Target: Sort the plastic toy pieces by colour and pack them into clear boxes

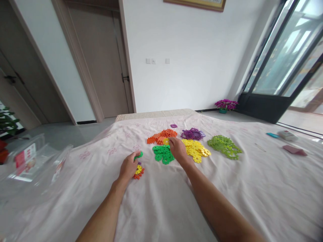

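Observation:
My left hand [129, 165] is closed with a green notched plastic disc [140, 154] at its fingertips. Just below it, a yellow disc [138, 169] lies over an orange toothed piece [139, 175], with a bit of purple showing; whether these pieces are joined I cannot tell. Pinched in my right hand [177, 148] is a yellow notched disc [166, 141], above the border of the green pile [163, 154] and the orange pile [165, 135]. The yellow pile [198, 150] spreads beside my right wrist, which covers part of it.
Farther back sit a purple pile [193, 133] and one purple piece [173, 126]. A lime-green pile [224, 147] is to the right. Clear plastic packaging [32, 161] lies left. Toward the right edge are a pink item [294, 150] and a white object [287, 135] on the cloth [252, 188].

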{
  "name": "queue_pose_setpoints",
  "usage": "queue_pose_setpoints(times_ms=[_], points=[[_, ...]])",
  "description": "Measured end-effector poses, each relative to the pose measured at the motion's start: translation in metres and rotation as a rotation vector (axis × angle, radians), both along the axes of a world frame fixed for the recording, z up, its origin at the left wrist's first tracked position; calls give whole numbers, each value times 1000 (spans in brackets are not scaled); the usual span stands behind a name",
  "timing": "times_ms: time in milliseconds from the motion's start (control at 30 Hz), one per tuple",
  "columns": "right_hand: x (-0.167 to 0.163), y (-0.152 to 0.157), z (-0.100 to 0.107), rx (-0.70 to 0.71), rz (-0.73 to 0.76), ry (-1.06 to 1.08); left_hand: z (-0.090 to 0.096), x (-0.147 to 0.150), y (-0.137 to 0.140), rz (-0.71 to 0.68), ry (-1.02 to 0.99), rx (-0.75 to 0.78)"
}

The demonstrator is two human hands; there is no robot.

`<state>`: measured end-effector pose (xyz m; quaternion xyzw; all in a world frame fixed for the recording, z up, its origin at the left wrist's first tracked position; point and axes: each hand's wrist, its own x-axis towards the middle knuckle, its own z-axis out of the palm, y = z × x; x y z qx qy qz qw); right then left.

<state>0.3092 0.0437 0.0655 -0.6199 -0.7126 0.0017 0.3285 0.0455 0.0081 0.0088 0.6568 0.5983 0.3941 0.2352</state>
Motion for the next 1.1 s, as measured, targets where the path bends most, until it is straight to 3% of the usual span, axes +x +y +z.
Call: queue_pose_setpoints(times_ms=[233, 367, 433, 500, 600, 733, 867, 967, 1100], points=[[83, 14, -1, -57, -365, 55, 0, 0, 1, 8, -31, 22], [101, 13, -5, 20, -534, 57, 3, 0, 1, 93, -122, 66], [98, 14, -3, 108, -530, 84, 4, -1, 0, 152, -164, 94], [84, 14, 0, 176, -413, 110, 4, -4, 0, 203, -196, 112], [46, 10, 4, 203, -109, 114, 2, -7, 2, 257, -225, 122], [-17, -13, 2, 82, 381, -2, 2, -9, 2, 277, -262, 106], [-62, -46, -3, 29, 718, -136, 5, -9, 2, 270, -296, 83], [-79, -63, -6, 15, 846, -224, 2, -11, 5, 257, -302, 90], [-87, -69, -9, -20, 892, -284, -6, -12, 10, 243, -318, 108]])
